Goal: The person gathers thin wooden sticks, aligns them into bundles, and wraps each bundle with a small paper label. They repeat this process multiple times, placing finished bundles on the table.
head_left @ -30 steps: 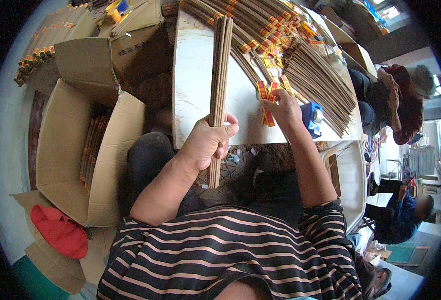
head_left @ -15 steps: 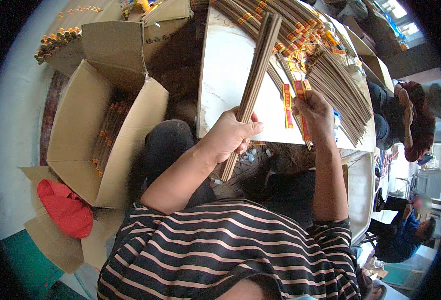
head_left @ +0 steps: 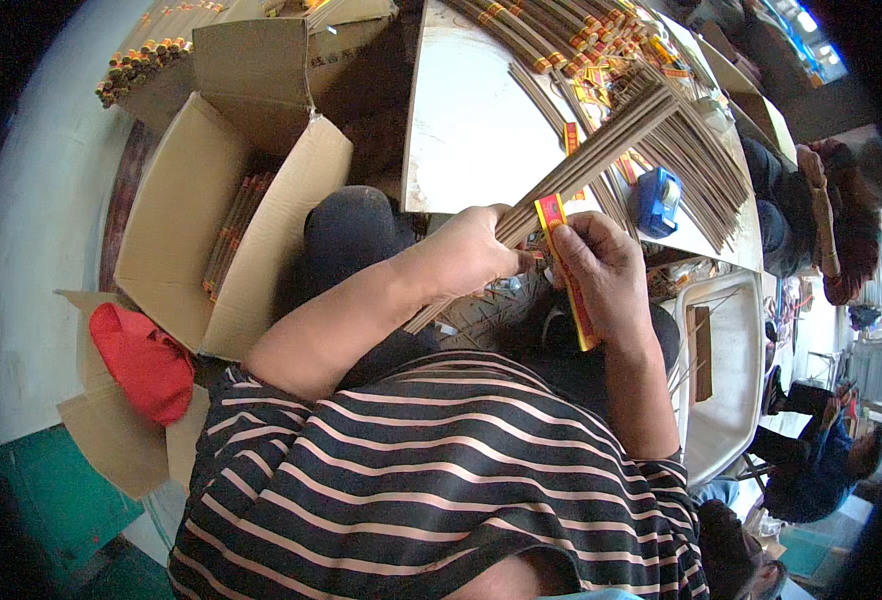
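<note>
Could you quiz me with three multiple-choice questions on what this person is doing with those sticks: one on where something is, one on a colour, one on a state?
1. Where is the open cardboard box?
A. On the person's left
B. On the table
C. On the person's right

2. What colour is the tape dispenser on the table?
A. Green
B. Blue
C. White

3. What is the left hand doing?
A. Lying flat and empty
B. Resting in the box
C. Gripping a bundle of sticks

Answers: 1 A, it stands beside the left arm; 2 B, its body is plainly blue; 3 C, the fingers close round the bundle while the right hand holds a red-and-yellow paper strip against it.
</note>
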A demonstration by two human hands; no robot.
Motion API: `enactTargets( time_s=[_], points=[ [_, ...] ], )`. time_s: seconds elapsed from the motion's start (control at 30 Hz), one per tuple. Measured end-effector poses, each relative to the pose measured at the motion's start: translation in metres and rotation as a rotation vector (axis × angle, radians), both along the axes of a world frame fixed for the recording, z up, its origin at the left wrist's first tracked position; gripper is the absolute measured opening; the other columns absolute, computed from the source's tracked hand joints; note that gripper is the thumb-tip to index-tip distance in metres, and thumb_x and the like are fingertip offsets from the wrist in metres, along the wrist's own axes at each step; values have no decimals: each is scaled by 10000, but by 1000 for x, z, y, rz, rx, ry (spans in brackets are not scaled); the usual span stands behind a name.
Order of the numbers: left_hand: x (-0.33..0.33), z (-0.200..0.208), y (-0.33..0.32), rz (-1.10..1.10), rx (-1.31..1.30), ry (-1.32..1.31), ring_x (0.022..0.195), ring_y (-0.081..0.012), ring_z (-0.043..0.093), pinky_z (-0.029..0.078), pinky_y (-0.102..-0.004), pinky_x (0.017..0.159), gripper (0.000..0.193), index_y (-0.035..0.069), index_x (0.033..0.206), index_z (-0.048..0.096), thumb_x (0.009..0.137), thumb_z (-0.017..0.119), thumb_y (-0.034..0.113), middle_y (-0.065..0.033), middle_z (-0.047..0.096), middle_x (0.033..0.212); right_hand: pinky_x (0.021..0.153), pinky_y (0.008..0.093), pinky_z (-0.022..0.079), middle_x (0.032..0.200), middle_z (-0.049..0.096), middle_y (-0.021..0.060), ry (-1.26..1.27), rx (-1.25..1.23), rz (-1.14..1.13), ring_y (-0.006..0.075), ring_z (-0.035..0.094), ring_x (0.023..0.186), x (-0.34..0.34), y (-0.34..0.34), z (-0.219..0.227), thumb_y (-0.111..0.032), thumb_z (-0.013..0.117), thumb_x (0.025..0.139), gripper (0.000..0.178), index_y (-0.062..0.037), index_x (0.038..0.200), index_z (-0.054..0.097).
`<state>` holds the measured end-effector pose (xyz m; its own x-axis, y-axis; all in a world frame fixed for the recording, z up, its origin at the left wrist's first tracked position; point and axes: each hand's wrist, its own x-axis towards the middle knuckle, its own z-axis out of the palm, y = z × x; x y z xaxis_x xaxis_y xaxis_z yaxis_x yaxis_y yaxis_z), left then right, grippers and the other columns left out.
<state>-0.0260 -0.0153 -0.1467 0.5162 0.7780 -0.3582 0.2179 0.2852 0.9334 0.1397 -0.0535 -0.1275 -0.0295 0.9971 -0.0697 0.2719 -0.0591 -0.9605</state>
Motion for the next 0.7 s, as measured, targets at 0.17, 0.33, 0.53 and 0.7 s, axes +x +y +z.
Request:
enactTargets(
  time_s=[0.17, 0.33, 0.53, 0.7],
  points=[
    [3, -6, -12, -36, 25, -17, 529, -64, 456, 372, -213, 449, 241, 12, 964, 539, 741, 622, 56, 12, 521, 706, 592, 187, 412, 738, 566, -6, -86, -42, -29, 41, 494, 661, -3, -12, 4, -135, 573, 876, 157, 19, 873, 597],
    [5, 3, -17, -103, 85, 65, 524, -85, 477, 391, -239, 460, 300, 12, 1016, 543, 728, 610, 62, -7, 531, 679, 571, 185, 400, 726, 571, -11, 26, -57, -20, 38, 486, 641, -3, -21, 2, -184, 610, 859, 199, 14, 863, 612],
    [6, 24, -20, -139, 69, 124, 481, -85, 462, 366, -240, 418, 357, 11, 1055, 543, 707, 606, 56, -27, 547, 648, 535, 204, 406, 683, 574, 14, 22, -106, -71, 52, 481, 602, -2, -22, -3, -200, 637, 838, 239, 38, 821, 619],
    [10, 9, -18, -171, 117, 145, 462, -74, 446, 353, -236, 401, 352, 7, 1054, 541, 714, 615, 56, -22, 551, 648, 510, 203, 399, 669, 574, 7, 103, -130, -104, 51, 479, 575, -2, -23, -5, -223, 646, 829, 264, 38, 795, 626]
  ],
)
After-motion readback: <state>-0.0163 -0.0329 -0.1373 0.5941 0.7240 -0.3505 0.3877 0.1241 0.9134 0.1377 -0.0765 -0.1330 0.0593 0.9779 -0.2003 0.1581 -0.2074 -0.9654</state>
